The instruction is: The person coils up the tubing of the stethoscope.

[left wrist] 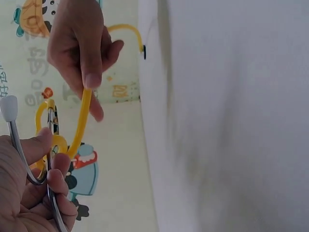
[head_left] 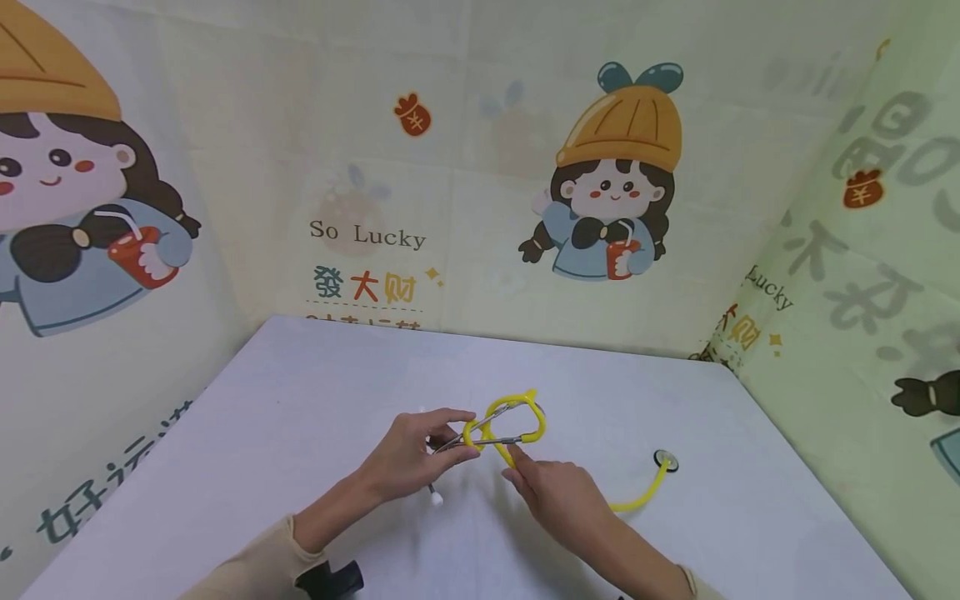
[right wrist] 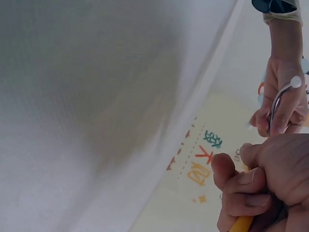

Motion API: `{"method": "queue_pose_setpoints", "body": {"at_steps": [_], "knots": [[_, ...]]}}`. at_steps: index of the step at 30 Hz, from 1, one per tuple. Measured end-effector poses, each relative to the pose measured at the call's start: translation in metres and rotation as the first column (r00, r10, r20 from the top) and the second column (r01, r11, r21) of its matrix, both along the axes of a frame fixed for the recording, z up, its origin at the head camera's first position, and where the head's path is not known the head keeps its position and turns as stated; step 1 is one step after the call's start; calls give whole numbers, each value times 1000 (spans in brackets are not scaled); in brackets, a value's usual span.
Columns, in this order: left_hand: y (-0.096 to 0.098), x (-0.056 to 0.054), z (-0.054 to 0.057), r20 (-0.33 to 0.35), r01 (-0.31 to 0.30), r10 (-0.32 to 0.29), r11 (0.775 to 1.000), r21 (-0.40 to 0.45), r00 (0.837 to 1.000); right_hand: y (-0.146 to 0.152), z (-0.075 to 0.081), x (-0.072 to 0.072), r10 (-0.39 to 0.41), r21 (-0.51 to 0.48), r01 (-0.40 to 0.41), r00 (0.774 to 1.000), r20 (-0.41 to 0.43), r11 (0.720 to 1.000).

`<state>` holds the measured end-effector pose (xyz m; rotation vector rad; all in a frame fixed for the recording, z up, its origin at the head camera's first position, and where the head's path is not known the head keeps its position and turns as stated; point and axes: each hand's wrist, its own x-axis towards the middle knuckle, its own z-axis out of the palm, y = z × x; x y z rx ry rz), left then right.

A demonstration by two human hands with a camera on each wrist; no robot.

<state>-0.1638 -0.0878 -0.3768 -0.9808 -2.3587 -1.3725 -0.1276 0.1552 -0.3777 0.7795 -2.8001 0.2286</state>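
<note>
A stethoscope with yellow tubing [head_left: 532, 435] is held above the white table, between both hands. My left hand [head_left: 408, 454] grips its metal ear tubes [left wrist: 50, 166] between thumb and fingers, where a loop of the yellow tube wraps round them. One white eartip [left wrist: 8, 108] sticks up past the left thumb in the left wrist view; another eartip [head_left: 437, 499] hangs below the hand in the head view. Just to the right, my right hand [head_left: 566, 496] pinches the yellow tube near the loop. Beyond that hand, the tube runs to the chest piece [head_left: 666, 461] lying on the table.
The white table [head_left: 337, 367] meets a printed cloth wall [head_left: 480, 208] at its back, with more printed cloth on the left and right. A black device [head_left: 330, 581] sits at the left sleeve.
</note>
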Motion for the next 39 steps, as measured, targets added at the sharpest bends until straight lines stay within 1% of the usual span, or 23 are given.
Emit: {"method": "queue_pose_setpoints", "body": {"at_steps": [5, 7, 9, 11, 12, 15, 19, 22, 23, 24, 25, 28, 30, 33, 35, 38, 39], "knots": [[-5, -7, 1, -11, -56, 55, 998, -17, 998, 3, 3, 11, -9, 1, 9, 999, 43, 1000], [-8, -10, 0, -6, -75, 75, 997, -28, 997, 5, 4, 15, -6, -4, 6, 1000, 31, 1000], [-10, -13, -1, 0, -81, 81, 996, -39, 997, 6, 6, 20, -1, -15, 1, 1000, -9, 1000], [-13, -16, -3, -4, -88, 88, 995, -49, 996, 5, 8, 26, 11, -24, -13, 997, -72, 1000], [-13, -17, -4, -5, -91, 91, 994, -52, 996, 5, 9, 29, 24, -23, -27, 993, -116, 999], [-15, -20, -7, -4, -84, 83, 995, -60, 997, 5, 13, 38, 64, -7, -67, 976, -207, 998], [-15, -22, -9, 24, -45, 47, 996, -82, 999, 6, 20, 47, 104, 48, -94, 955, -278, 994], [-13, -21, -8, 45, -5, 11, 993, -118, 999, 8, 28, 49, 163, 99, -137, 926, -340, 986], [-12, -21, -8, 55, 13, -6, 991, -131, 998, 9, 31, 50, 193, 125, -157, 910, -367, 980], [-11, -21, -7, 68, 34, -24, 989, -142, 997, 10, 34, 50, 226, 149, -181, 887, -402, 972], [-10, -21, -6, 80, 55, -43, 987, -151, 996, 11, 38, 50, 257, 165, -205, 870, -420, 965], [-9, -19, -4, 127, 118, -97, 979, -168, 987, 14, 48, 49, 331, 201, -266, 824, -460, 943], [-8, -18, -2, 158, 157, -129, 971, -180, 979, 15, 53, 47, 358, 209, -291, 791, -496, 934], [-6, -16, 0, 186, 214, -176, 954, -211, 967, 19, 58, 42, 388, 202, -331, 752, -534, 922], [-5, -15, 1, 201, 252, -207, 940, -230, 957, 21, 60, 38, 400, 203, -347, 730, -554, 915], [-3, -12, 2, 201, 293, -245, 921, -258, 948, 22, 62, 31, 407, 186, -372, 708, -577, 909], [-3, -10, 2, 201, 305, -257, 914, -267, 945, 23, 62, 28, 405, 174, -377, 707, -579, 910]]}}
